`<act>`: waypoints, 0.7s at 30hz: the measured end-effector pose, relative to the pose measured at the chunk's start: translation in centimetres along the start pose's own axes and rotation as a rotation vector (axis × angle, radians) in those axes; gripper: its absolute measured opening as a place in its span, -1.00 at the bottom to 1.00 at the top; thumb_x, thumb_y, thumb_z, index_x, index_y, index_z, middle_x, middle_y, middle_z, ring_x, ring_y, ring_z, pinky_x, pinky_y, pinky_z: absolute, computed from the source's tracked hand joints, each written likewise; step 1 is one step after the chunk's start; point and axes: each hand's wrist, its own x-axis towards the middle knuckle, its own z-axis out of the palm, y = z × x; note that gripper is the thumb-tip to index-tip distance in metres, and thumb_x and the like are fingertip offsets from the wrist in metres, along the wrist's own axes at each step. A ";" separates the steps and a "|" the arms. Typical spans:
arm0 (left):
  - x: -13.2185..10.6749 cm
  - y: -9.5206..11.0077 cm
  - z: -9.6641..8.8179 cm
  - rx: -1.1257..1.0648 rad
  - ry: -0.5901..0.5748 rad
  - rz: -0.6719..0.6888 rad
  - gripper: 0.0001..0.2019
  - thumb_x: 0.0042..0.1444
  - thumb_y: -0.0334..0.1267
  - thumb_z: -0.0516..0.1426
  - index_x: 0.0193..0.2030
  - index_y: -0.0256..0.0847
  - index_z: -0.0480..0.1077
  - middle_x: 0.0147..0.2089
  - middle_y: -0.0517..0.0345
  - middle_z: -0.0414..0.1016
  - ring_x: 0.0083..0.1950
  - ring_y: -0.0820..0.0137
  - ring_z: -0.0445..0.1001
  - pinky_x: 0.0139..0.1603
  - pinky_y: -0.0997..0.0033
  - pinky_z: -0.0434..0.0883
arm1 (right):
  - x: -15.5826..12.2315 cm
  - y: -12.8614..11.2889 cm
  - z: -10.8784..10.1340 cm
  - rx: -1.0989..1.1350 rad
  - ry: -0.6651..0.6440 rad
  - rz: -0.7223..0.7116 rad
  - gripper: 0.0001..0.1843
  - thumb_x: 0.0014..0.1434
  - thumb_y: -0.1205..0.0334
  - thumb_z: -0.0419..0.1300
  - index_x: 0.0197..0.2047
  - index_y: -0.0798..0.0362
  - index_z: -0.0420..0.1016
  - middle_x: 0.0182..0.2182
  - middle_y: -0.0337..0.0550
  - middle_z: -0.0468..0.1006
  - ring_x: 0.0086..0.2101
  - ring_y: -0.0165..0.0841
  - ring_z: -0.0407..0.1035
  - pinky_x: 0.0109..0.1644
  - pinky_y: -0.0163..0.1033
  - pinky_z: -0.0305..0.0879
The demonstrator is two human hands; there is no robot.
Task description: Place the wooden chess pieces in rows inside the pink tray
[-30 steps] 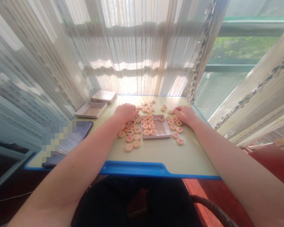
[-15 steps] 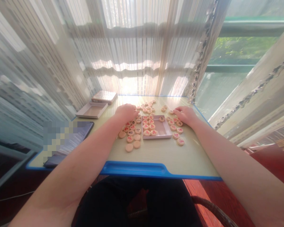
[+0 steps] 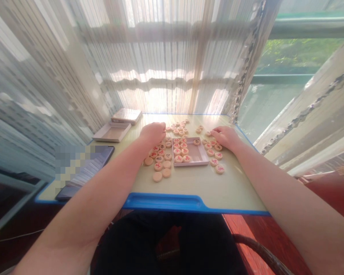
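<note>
Round wooden xiangqi pieces (image 3: 166, 164) with red and dark characters lie in groups on a pale table top (image 3: 195, 185). Several stand inside a shallow white box tray (image 3: 189, 163), along its left and bottom sides. My left hand (image 3: 153, 134) hangs curled over the group left of the tray, and its fingertips are hidden. My right hand (image 3: 226, 138) lies palm down at the far right of the tray, its fingers reaching over the pieces there. Nothing shows in it.
A flat box (image 3: 126, 116) and a white box lid (image 3: 111, 132) stand at the back left. A dark tablet or phone (image 3: 86, 170), partly blurred, lies at the left. The table has a blue rim with a recessed front edge (image 3: 163, 201). Sheer curtains hang behind it.
The whole view has shifted slightly with my head. My hands and the pieces stay in nearly the same places.
</note>
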 end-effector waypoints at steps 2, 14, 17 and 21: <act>0.1 -0.1 0.2 -0.020 0.025 0.009 -0.77 0.14 -0.23 0.04 -0.10 -0.17 0.43 -0.16 0.00 0.53 -0.14 0.21 0.49 -0.22 0.32 0.39 | 0.0 0.0 0.0 -0.007 0.000 -0.007 -0.56 0.14 -0.03 0.02 -0.14 0.01 0.59 -0.18 -0.07 0.60 -0.13 -0.17 0.41 -0.05 -0.13 0.24; 0.1 0.4 0.1 -0.118 0.164 0.094 -0.71 0.22 -0.29 -0.03 -0.05 -0.20 0.46 -0.10 -0.01 0.52 -0.09 0.21 0.47 -0.12 0.27 0.37 | 0.1 0.1 0.1 0.012 0.017 0.024 -0.57 0.13 -0.06 0.03 -0.19 0.00 0.60 -0.19 -0.05 0.60 -0.14 -0.15 0.42 -0.08 -0.14 0.27; 0.0 0.5 -0.1 -0.132 0.192 0.103 -0.72 0.24 -0.24 -0.03 -0.08 -0.20 0.47 -0.10 0.00 0.52 -0.12 0.23 0.47 -0.14 0.28 0.36 | 0.1 0.2 0.2 0.043 0.022 0.031 -0.55 0.13 -0.06 0.04 -0.12 0.01 0.59 -0.18 -0.06 0.60 -0.15 -0.17 0.42 -0.09 -0.15 0.28; 0.0 0.3 0.1 -0.163 0.231 0.117 -0.74 0.25 -0.22 -0.03 -0.11 -0.19 0.46 -0.12 0.04 0.51 -0.20 0.28 0.47 -0.20 0.31 0.35 | 0.0 0.1 0.1 0.082 0.043 0.043 -0.49 0.12 -0.03 0.06 0.06 0.03 0.49 -0.17 -0.07 0.60 -0.16 -0.20 0.43 -0.08 -0.16 0.29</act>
